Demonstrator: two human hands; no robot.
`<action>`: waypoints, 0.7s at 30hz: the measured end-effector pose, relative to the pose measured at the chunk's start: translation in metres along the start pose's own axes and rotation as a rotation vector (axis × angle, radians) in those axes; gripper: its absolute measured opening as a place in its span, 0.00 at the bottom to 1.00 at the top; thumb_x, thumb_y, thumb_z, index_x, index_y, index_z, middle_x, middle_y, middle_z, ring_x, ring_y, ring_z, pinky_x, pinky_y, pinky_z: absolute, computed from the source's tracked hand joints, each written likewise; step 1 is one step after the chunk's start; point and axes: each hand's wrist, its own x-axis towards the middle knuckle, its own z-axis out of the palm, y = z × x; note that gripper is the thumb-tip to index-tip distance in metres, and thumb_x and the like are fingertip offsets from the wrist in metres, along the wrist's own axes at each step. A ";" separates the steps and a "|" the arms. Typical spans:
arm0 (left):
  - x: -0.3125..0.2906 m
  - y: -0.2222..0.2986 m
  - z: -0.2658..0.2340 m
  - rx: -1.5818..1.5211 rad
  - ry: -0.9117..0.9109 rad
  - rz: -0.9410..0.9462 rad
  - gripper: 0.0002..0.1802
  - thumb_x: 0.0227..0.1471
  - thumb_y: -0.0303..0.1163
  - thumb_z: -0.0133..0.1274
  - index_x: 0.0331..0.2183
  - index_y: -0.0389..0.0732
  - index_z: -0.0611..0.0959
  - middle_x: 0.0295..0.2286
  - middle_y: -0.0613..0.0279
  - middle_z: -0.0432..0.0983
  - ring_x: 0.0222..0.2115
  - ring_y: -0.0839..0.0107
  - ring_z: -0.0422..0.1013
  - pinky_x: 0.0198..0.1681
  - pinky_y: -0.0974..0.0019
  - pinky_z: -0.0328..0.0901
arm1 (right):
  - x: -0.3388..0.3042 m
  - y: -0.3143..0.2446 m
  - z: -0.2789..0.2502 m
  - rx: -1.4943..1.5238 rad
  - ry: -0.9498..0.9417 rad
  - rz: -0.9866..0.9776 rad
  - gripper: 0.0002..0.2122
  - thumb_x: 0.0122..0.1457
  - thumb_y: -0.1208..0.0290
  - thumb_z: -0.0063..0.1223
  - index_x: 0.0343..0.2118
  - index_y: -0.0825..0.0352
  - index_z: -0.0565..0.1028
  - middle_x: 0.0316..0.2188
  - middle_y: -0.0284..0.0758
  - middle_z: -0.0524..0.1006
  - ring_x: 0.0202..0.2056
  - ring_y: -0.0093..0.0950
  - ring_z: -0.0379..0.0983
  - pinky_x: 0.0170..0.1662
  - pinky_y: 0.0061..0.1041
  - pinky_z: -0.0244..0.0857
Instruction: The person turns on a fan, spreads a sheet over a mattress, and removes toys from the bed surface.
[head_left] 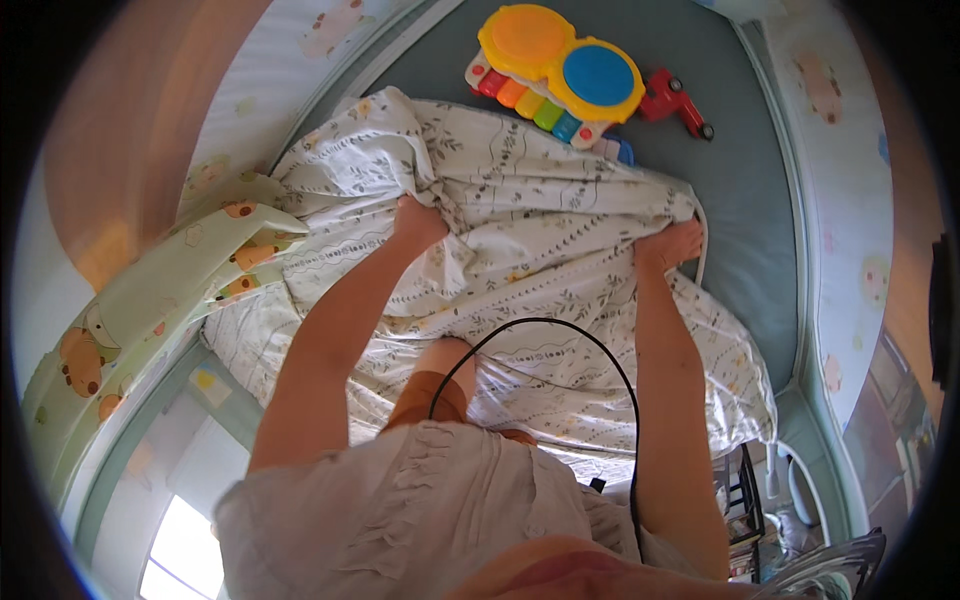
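Note:
A white blanket [560,290] printed with grey leaves and small flowers lies in loose folds in front of me, draped over a grey padded mat. My left hand [418,222] is closed on a bunched-up part of it, left of the middle. At its right edge, my right hand [672,245] grips the cloth near a white corded border; the fingertips are partly hidden. Between the two hands the cloth runs in slanting creases. One of my knees [445,370] shows against its near part.
Beyond the blanket, a yellow toy drum keyboard [560,65] with coloured keys sits beside a red toy vehicle [677,103] on the grey mat [740,190]. Padded playpen walls [850,200] rise at the sides. A black cable [600,345] loops before me. A black rack [745,505] stands lower right.

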 end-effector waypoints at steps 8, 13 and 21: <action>-0.003 0.010 -0.030 0.084 -0.310 0.103 0.15 0.47 0.32 0.49 0.38 0.46 0.83 0.34 0.62 0.79 0.39 0.59 0.74 0.41 0.49 0.62 | 0.000 0.002 -0.014 0.186 0.053 -0.005 0.24 0.47 0.56 0.58 0.42 0.67 0.66 0.39 0.39 0.67 0.47 0.40 0.61 0.51 0.38 0.50; -0.009 0.008 -0.046 0.203 -0.436 0.252 0.21 0.46 0.39 0.50 0.42 0.40 0.82 0.45 0.57 0.75 0.49 0.51 0.66 0.51 0.46 0.58 | 0.000 -0.001 -0.017 0.190 0.062 -0.026 0.24 0.45 0.56 0.59 0.41 0.66 0.67 0.37 0.40 0.67 0.45 0.40 0.61 0.50 0.39 0.49; -0.017 -0.014 -0.013 -0.056 -0.119 0.060 0.24 0.47 0.40 0.50 0.47 0.41 0.79 0.50 0.54 0.70 0.52 0.51 0.64 0.53 0.45 0.57 | 0.000 -0.013 -0.025 0.280 0.039 -0.039 0.23 0.46 0.60 0.58 0.43 0.66 0.68 0.37 0.40 0.68 0.45 0.42 0.62 0.50 0.39 0.49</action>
